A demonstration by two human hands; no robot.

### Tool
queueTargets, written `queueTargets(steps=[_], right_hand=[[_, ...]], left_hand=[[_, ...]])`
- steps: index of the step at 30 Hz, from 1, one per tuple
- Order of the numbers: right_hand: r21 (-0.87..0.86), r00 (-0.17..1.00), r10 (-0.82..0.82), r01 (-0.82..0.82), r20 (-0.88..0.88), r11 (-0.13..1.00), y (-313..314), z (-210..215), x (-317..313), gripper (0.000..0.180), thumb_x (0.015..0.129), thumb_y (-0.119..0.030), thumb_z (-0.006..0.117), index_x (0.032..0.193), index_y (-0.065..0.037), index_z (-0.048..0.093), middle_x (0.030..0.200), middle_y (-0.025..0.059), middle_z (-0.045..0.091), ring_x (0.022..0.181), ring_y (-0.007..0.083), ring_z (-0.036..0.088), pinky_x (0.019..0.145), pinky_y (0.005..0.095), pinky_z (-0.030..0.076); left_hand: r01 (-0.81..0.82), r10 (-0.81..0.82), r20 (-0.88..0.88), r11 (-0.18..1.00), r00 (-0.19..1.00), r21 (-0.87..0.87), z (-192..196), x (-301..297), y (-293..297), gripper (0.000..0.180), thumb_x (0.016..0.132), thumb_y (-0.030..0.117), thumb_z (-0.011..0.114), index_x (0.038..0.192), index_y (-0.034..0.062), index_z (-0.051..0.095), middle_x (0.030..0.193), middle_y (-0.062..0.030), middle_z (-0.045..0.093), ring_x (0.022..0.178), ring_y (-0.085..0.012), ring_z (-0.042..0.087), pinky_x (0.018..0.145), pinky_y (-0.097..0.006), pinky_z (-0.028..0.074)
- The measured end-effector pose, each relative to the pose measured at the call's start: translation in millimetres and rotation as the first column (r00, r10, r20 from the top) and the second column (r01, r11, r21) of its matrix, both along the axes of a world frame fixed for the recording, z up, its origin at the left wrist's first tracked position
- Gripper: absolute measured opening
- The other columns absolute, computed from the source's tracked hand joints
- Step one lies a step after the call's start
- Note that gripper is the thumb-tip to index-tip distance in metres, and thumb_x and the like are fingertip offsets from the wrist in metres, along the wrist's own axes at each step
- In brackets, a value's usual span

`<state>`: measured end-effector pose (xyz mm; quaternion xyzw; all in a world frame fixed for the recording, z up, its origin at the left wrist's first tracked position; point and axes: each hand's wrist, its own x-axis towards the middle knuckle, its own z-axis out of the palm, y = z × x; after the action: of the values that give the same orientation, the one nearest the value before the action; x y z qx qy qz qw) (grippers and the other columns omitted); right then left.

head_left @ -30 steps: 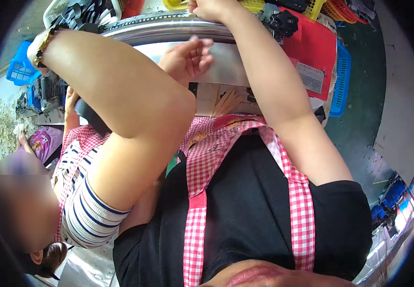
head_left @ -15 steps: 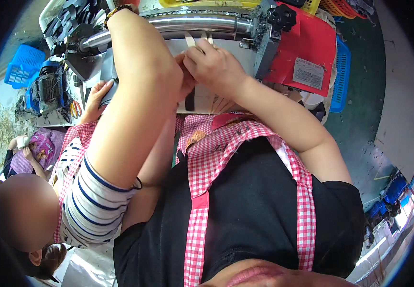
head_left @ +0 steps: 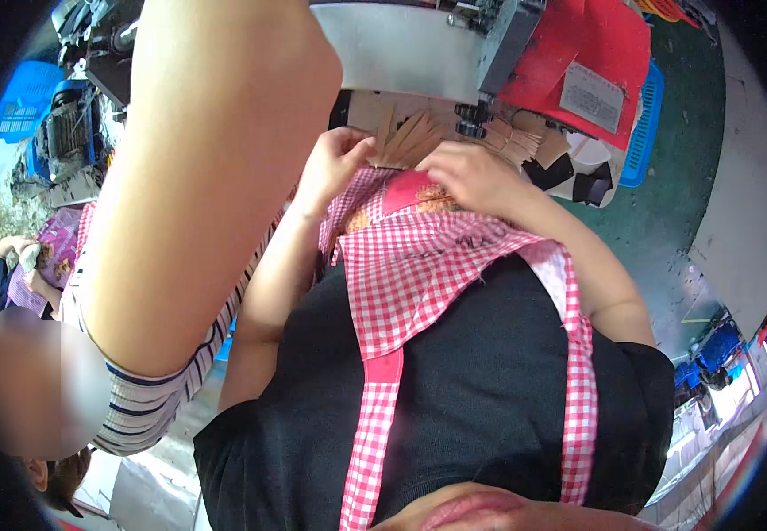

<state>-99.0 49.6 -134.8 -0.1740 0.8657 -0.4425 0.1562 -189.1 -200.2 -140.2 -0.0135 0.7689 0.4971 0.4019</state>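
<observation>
My left hand [head_left: 337, 166] hovers at the table's near edge by the apron, fingers loosely bent and thumb apart, nothing visible in it. To its right, my right hand [head_left: 474, 177] is low over the red-and-white checked apron [head_left: 419, 292], fingers bent but spread, also with nothing visible in it. Just beyond my hands lie several thin tan strips [head_left: 414, 137] on the table. A smooth pale plate [head_left: 396, 49] of the machine stands behind them. Both hands are apart from the machine.
A co-worker's bare arm [head_left: 224, 168] crosses the left side, hiding part of the machine. A red panel [head_left: 578, 66] with a label stands right, a blue basket [head_left: 644, 128] beside it. A bundle of tan strips [head_left: 512, 140] and dark pieces [head_left: 550, 175] lie below the panel.
My hands have come down from the machine's roller to my apron and moved apart. The pale strips at my right hand are no longer in it. The co-worker's arm looms larger.
</observation>
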Motion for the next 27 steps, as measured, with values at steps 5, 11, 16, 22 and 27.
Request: queueTargets(steps=[5,11,16,22,27], right_hand=[[0.44,0.996,-0.029,0.065,-0.087,0.896,2.1,-113.1,-4.1,0.041,0.098,-0.021,0.046,0.139,-0.012,0.051,0.133,0.0169,0.058,0.121,0.0312,0.057,0.104,0.0439,0.046],[0.539,0.949,0.107,0.074,-0.297,0.839,-8.5,-148.8,-15.3,0.034,0.097,-0.022,0.045,0.127,-0.007,0.051,0.13,0.0148,0.055,0.124,0.0277,0.052,0.106,0.0439,0.04],[0.08,0.996,-0.026,0.033,-0.084,0.996,-13.5,-120.5,-13.9,0.024,0.095,-0.015,0.052,0.115,-0.004,0.057,0.107,0.0146,0.062,0.108,0.0316,0.06,0.089,0.0437,0.046],[-0.298,0.928,-0.322,0.366,0.186,0.882,-28.0,9.5,-16.6,0.015,0.089,-0.014,0.073,0.095,-0.002,0.066,0.086,0.0103,0.066,0.074,0.0211,0.067,0.068,0.0328,0.052],[-0.397,0.877,-0.386,0.474,0.285,0.786,-28.1,45.8,-43.0,0.018,0.088,-0.011,0.072,0.102,-0.001,0.068,0.081,0.0108,0.071,0.071,0.0175,0.069,0.067,0.0309,0.054]], left_hand=[[0.115,-0.223,-0.579,0.969,0.785,-0.217,-72.8,26.6,31.7,0.038,0.078,0.022,0.082,0.105,0.0001,0.068,0.082,-0.015,0.071,0.073,-0.0286,0.071,0.066,-0.037,0.056],[0.131,-0.199,-0.54,0.978,0.818,-0.162,-126.6,38.5,28.7,0.057,0.076,0.025,0.084,0.124,0.0055,0.058,0.096,-0.0162,0.068,0.078,-0.0329,0.066,0.068,-0.04,0.055],[0.297,-0.309,-0.791,0.94,0.527,-0.17,-93.2,32.8,26.3,0.033,0.084,0.02,0.076,0.11,0.0022,0.066,0.097,-0.0181,0.065,0.089,-0.0378,0.064,0.072,-0.041,0.054],[0.227,-0.2,-0.151,0.957,0.968,0.183,-3.3,33.4,14.3,0.023,0.099,0.021,0.062,0.102,0.0001,0.07,0.079,-0.0087,0.073,0.073,-0.0131,0.067,0.068,-0.031,0.052],[-0.284,-0.011,0.429,0.732,0.903,0.619,37.1,27.6,21.1,0.04,0.11,0.031,0.043,0.118,-0.0039,0.059,0.1,-0.0138,0.07,0.094,-0.0219,0.071,0.084,-0.031,0.056]])
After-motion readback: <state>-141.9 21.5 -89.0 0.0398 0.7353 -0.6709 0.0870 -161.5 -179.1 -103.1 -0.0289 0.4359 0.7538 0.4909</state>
